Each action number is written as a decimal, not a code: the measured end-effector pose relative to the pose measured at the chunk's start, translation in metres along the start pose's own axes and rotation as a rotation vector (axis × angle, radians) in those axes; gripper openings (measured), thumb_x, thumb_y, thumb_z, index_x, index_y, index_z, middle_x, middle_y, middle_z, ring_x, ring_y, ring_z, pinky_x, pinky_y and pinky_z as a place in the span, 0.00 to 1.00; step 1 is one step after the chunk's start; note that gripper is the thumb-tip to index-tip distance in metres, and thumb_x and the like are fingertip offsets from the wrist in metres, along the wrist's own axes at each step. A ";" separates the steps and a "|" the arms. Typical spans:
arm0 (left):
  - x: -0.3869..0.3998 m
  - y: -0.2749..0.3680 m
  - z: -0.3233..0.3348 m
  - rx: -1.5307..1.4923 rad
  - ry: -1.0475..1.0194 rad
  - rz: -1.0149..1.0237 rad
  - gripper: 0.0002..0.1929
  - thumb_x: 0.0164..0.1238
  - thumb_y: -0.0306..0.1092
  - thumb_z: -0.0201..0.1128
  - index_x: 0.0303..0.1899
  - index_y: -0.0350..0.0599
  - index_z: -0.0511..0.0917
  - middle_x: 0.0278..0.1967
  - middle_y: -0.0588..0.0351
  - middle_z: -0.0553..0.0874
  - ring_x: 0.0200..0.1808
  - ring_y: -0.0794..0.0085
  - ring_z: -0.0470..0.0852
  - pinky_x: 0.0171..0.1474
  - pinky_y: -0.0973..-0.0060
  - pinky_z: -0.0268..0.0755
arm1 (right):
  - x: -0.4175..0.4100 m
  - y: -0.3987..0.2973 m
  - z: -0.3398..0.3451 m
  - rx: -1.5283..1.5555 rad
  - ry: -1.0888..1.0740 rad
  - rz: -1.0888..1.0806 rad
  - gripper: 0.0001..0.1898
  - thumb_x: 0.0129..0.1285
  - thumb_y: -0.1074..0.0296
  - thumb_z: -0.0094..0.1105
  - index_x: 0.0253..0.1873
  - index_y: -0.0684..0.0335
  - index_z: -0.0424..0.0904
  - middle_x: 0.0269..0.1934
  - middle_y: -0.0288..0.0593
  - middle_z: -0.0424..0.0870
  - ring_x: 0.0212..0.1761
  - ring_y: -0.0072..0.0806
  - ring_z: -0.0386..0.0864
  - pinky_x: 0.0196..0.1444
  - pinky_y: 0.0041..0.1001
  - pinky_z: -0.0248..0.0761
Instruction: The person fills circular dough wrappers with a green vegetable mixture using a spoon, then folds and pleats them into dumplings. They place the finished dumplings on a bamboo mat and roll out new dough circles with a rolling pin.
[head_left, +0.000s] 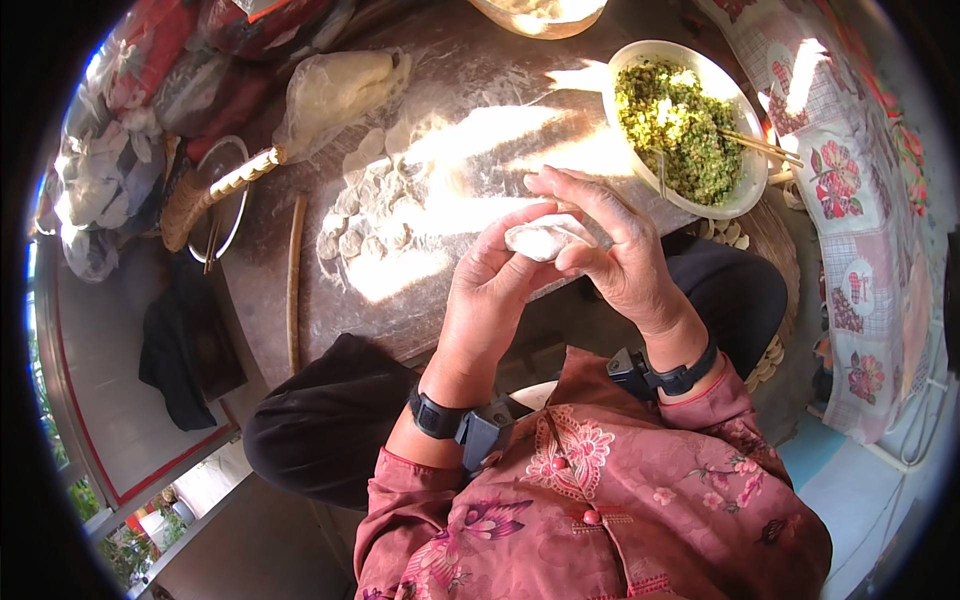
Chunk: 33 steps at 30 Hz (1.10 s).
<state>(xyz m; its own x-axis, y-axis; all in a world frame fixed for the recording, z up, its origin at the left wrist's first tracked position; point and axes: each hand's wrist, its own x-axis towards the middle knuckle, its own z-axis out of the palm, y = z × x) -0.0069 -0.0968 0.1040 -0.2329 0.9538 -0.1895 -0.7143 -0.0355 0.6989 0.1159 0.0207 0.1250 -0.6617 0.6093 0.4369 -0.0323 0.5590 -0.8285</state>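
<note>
A folded, flour-dusted dumpling (541, 238) lies in the fingers of my left hand (487, 262), which holds it from the left and below. My right hand (626, 240) meets its right end, the thumb pressed at the edge and the index finger raised above it. Beyond my hands, several small round dough wrappers (375, 202) lie overlapping on a floured wooden board (495, 82). At the right stands a white bowl (759, 176) of chopped green and yellow filling (675, 127). A pair of chopsticks (765, 144) rests over its rim.
A thin wooden rod (296, 285) lies at the board's left. Dough in a clear plastic bag (337, 94) sits behind it. Another bowl (540, 26) stands at the far edge. Under the filling bowl, several pale dough pieces (724, 231) lie on a round tray (780, 255). Plastic bags (112, 172) crowd the left.
</note>
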 end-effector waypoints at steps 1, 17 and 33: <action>-0.001 -0.001 0.000 0.049 -0.005 0.008 0.21 0.82 0.29 0.57 0.71 0.37 0.71 0.63 0.48 0.82 0.60 0.63 0.85 0.63 0.63 0.82 | 0.000 0.000 0.000 0.051 -0.008 0.014 0.13 0.72 0.65 0.64 0.55 0.64 0.86 0.56 0.48 0.88 0.63 0.46 0.83 0.67 0.39 0.74; 0.003 -0.010 -0.005 -0.096 0.036 -0.022 0.21 0.85 0.30 0.53 0.72 0.35 0.69 0.62 0.47 0.82 0.61 0.61 0.85 0.64 0.62 0.82 | -0.010 0.004 0.007 0.392 -0.039 0.279 0.15 0.76 0.68 0.62 0.62 0.66 0.82 0.56 0.50 0.88 0.59 0.32 0.85 0.61 0.31 0.78; 0.002 -0.017 -0.010 0.205 0.066 -0.054 0.17 0.84 0.30 0.52 0.66 0.33 0.75 0.57 0.51 0.84 0.59 0.66 0.84 0.63 0.66 0.80 | -0.007 0.013 0.008 -0.006 -0.036 -0.049 0.06 0.67 0.71 0.68 0.47 0.63 0.86 0.48 0.45 0.91 0.60 0.40 0.85 0.65 0.37 0.75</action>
<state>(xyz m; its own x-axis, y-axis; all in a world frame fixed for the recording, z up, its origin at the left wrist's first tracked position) -0.0018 -0.0968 0.0847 -0.2454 0.9308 -0.2709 -0.5795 0.0832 0.8107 0.1140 0.0193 0.1083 -0.6862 0.5601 0.4640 -0.0612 0.5913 -0.8042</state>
